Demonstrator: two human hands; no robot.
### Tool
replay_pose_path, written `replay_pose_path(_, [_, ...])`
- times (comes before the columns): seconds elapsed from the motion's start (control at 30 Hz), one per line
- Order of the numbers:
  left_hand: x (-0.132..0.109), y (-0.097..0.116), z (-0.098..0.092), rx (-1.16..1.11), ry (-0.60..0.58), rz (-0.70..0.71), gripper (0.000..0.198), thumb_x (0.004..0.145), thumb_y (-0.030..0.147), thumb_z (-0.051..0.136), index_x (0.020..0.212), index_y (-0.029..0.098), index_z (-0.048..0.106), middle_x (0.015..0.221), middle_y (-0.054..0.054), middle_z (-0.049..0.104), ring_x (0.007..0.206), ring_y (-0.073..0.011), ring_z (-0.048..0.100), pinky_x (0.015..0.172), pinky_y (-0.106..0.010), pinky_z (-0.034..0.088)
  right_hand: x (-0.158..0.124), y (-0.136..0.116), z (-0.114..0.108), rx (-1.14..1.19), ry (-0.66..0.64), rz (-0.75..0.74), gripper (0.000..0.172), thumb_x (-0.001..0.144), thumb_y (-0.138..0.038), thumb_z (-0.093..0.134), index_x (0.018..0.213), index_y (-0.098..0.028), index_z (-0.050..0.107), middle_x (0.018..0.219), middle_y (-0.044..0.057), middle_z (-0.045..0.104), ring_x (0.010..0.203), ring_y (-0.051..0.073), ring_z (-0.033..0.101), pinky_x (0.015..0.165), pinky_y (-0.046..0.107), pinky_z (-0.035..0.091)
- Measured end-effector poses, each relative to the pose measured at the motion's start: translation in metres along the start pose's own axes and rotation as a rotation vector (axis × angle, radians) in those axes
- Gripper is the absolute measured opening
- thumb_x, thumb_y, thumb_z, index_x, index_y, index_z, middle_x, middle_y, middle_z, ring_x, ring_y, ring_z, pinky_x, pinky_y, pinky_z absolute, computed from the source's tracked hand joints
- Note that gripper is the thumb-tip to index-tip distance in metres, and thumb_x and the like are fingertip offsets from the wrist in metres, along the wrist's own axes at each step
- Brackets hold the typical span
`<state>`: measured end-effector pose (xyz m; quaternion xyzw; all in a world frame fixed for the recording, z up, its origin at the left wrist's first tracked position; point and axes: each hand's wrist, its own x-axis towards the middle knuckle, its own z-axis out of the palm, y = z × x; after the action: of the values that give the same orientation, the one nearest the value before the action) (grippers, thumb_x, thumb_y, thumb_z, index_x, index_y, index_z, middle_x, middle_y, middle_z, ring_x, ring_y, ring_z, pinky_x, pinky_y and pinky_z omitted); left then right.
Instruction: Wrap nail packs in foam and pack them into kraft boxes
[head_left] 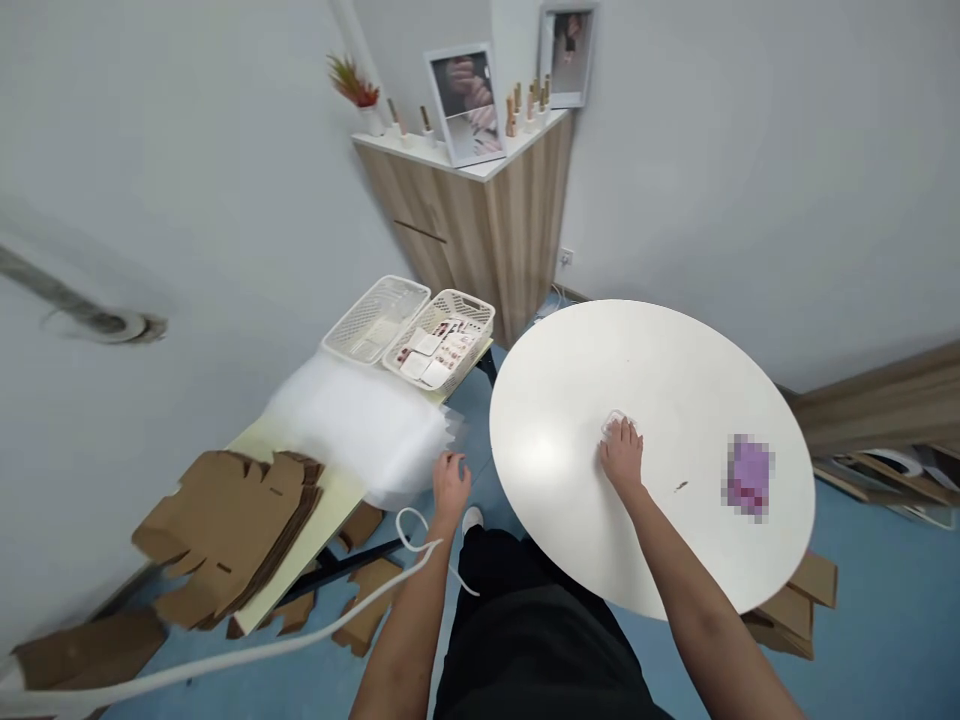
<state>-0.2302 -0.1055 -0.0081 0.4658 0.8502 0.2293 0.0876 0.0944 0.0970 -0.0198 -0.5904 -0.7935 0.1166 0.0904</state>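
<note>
My right hand is over the middle of the white oval table, its fingertips on a small, clear, rounded item. That item is partly under the fingers, and its kind is too small to make out. My left hand hangs in the gap between the two tables, fingers curved and thumb apart, with nothing visible in it. Close to it lies a stack of thin white sheets. A white cord passes across my left forearm.
Two white plastic baskets, one bare-looking and one with printed cards, stand on the left table. Flattened cardboard boxes are stacked there too. A blurred purple item lies at the oval table's right. A wooden cabinet fills the corner.
</note>
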Motion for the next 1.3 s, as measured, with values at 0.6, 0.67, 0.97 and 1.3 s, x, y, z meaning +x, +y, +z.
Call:
replay_pose_path(0.6, [0.019,-0.168,-0.084,0.155,0.008,-0.113,0.052,0.092,0.033,0.044,0.141,0.017,0.044,0.153,-0.018,0.036,0.144,-0.0349,0.027,0.114,-0.063,0.02,-0.049,-0.282,0.069,0.214,-0.165,-0.616,0.048,0.091,-0.017,0.038,0.138,-0.012,0.047,0.141,0.018,0.048,0.13,0.031,0.044,0.108,0.052,0.038])
replay_pose_path(0.67, [0.028,-0.176,-0.089,0.155,-0.015,-0.052,0.049,0.092,0.031,0.045,0.139,0.017,0.048,0.151,-0.018,0.041,0.143,-0.0341,0.03,0.115,-0.063,0.016,-0.056,-0.308,0.075,0.207,-0.194,-0.634,0.047,0.09,-0.015,0.039,0.135,-0.011,0.049,0.139,0.019,0.05,0.129,0.031,0.045,0.108,0.05,0.039])
replay_pose_path(0.97, [0.06,-0.203,-0.103,0.126,-0.023,0.093,0.029,0.09,0.016,0.043,0.106,0.023,0.066,0.113,-0.01,0.064,0.11,-0.0284,0.058,0.109,-0.054,0.036,-0.063,-0.375,0.088,0.173,-0.25,-0.649,0.044,0.089,-0.012,0.041,0.132,-0.009,0.052,0.14,0.02,0.049,0.127,0.032,0.046,0.106,0.05,0.041])
replay_pose_path(1.3, [0.058,-0.148,-0.132,-0.178,0.017,0.537,0.023,0.092,0.015,0.043,0.106,0.02,0.061,0.122,-0.009,0.063,0.114,-0.024,0.057,0.096,-0.044,0.05,-0.044,-0.396,0.079,0.332,-0.051,-0.669,0.068,0.078,-0.003,0.047,0.144,-0.018,0.04,0.151,0.015,0.037,0.139,0.031,0.033,0.108,0.055,0.039])
